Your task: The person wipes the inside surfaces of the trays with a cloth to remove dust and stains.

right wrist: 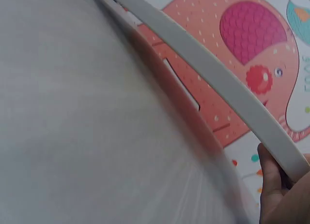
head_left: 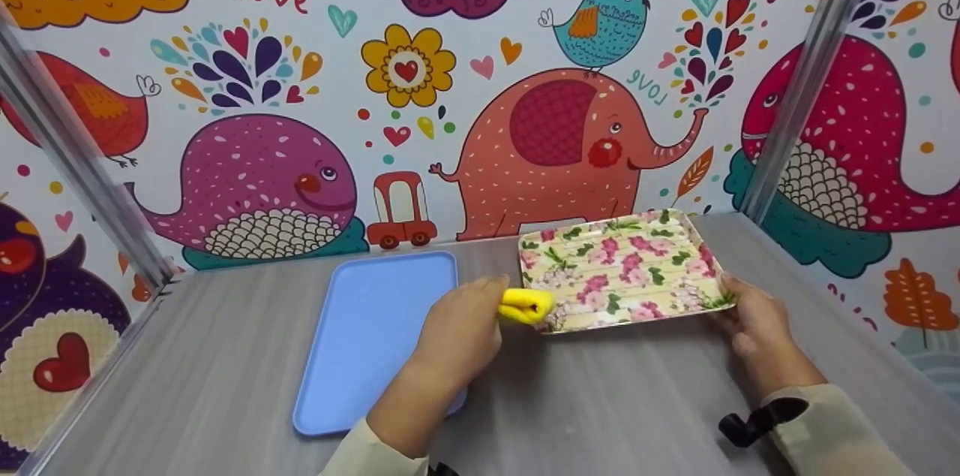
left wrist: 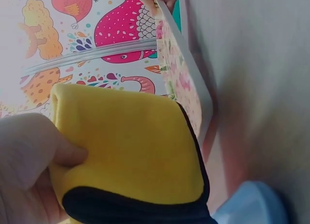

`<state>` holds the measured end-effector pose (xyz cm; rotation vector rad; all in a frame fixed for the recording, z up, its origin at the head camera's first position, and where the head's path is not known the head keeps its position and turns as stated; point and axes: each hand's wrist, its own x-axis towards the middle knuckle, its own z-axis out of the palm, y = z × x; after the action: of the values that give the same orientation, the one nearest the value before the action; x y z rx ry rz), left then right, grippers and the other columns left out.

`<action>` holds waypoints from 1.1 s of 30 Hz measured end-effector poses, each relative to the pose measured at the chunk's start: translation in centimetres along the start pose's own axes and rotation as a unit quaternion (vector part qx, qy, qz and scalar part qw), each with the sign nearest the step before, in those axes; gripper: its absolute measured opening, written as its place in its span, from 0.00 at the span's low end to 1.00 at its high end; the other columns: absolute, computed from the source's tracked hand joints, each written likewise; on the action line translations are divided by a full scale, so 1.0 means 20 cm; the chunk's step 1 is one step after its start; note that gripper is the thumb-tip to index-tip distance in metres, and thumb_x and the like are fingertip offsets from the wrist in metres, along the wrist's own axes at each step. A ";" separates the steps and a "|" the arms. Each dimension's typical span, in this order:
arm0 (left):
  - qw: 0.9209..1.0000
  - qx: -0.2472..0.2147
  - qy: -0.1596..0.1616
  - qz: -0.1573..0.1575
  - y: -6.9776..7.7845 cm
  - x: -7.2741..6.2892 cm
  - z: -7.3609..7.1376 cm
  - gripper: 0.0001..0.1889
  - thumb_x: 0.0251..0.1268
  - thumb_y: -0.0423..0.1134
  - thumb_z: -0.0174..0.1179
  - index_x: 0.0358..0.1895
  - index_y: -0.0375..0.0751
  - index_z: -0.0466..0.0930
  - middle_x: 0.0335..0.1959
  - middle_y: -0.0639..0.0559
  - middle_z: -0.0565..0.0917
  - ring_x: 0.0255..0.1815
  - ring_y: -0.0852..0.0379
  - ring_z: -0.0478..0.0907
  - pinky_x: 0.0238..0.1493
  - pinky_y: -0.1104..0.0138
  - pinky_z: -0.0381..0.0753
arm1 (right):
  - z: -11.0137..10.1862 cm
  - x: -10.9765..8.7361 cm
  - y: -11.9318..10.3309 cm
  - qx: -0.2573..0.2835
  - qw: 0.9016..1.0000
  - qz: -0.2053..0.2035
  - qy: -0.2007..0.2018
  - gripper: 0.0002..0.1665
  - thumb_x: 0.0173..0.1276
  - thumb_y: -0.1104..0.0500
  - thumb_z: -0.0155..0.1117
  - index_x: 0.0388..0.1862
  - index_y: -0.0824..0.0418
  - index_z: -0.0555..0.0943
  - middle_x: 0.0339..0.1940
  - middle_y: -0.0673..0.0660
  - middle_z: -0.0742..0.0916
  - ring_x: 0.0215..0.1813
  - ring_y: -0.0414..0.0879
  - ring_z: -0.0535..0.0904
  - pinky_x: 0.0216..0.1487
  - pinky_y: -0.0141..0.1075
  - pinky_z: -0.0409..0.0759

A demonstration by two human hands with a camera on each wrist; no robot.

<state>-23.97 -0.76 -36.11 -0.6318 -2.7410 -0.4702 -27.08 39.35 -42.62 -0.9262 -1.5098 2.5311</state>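
Observation:
My left hand (head_left: 461,329) holds a folded yellow cloth (head_left: 525,305) by one end. In the left wrist view, the cloth (left wrist: 131,141) shows a dark edging along its fold, with the thumb pressed on its face. The cloth's free end overlaps the left edge of a floral tray (head_left: 622,266) with pink flowers and green leaves. My right hand (head_left: 761,329) grips that tray at its near right corner, thumb on top and fingers beneath. From the right wrist, the tray's pale side (right wrist: 223,88) appears above the table.
A blue tray (head_left: 367,333) lies flat on the grey table (head_left: 225,356), left of the floral one and partly behind my left arm. Behind the table rises a wall (head_left: 465,33) printed with cartoon animals. Metal posts (head_left: 817,78) stand at both back corners.

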 end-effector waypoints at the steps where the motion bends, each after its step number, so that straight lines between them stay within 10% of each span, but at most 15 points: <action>1: 1.000 0.001 -0.001 -0.002 0.00 0.00 0.00 0.25 0.65 0.37 0.71 0.66 0.42 0.82 0.58 0.46 0.88 0.56 0.47 0.87 0.63 0.52 0.85 | -0.01 0.01 0.00 -0.003 1.000 0.002 0.002 0.19 0.77 0.48 0.63 0.62 0.52 0.74 0.31 0.46 0.89 0.38 0.40 0.88 0.46 0.34 0.90; 15: 0.998 0.045 -0.042 0.024 0.08 -0.02 0.08 0.21 0.66 0.38 0.71 0.61 0.42 0.84 0.52 0.48 0.90 0.45 0.52 0.86 0.58 0.57 0.88 | -0.10 0.07 -0.03 -0.065 0.997 0.018 -0.038 0.44 0.81 0.48 0.58 0.86 0.56 0.51 0.33 0.45 0.88 0.41 0.39 0.89 0.55 0.36 0.88; 20: 0.994 0.067 -0.076 0.041 0.11 -0.06 0.11 0.19 0.67 0.37 0.69 0.60 0.41 0.84 0.50 0.48 0.90 0.46 0.52 0.87 0.58 0.58 0.87 | -0.10 0.10 -0.03 -0.136 0.989 -0.002 -0.058 0.40 0.84 0.54 0.52 0.87 0.58 0.49 0.63 0.56 0.83 0.47 0.37 0.85 0.67 0.38 0.79; 25: 0.986 0.091 -0.125 0.060 0.14 -0.11 0.13 0.19 0.68 0.36 0.67 0.61 0.41 0.84 0.48 0.48 0.89 0.46 0.53 0.86 0.56 0.58 0.87 | -0.11 0.14 -0.02 -0.254 0.964 -0.048 -0.059 0.35 0.85 0.57 0.46 0.86 0.60 0.53 0.85 0.63 0.59 0.57 0.40 0.78 0.66 0.33 0.81; 30: 0.980 0.097 -0.156 0.078 0.16 -0.17 0.17 0.11 0.69 0.37 0.67 0.51 0.42 0.88 0.38 0.50 0.88 0.36 0.56 0.83 0.46 0.61 0.89 | -0.10 0.17 -0.02 -0.369 0.923 -0.097 -0.039 0.34 0.84 0.54 0.47 0.83 0.64 0.58 0.83 0.69 0.60 0.72 0.59 0.62 0.71 0.49 0.68; 33: 0.977 0.102 -0.154 0.103 0.17 -0.20 0.19 0.05 0.66 0.35 0.68 0.42 0.43 0.89 0.30 0.52 0.85 0.29 0.58 0.79 0.36 0.63 0.86 | -0.10 0.17 -0.02 -0.407 0.906 -0.113 -0.029 0.33 0.83 0.55 0.48 0.81 0.66 0.62 0.81 0.71 0.64 0.70 0.60 0.64 0.62 0.41 0.74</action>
<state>-19.76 1.99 -40.10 -0.9927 -2.9082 -0.0413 -28.98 42.26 -44.66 -0.6465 -2.5790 1.7479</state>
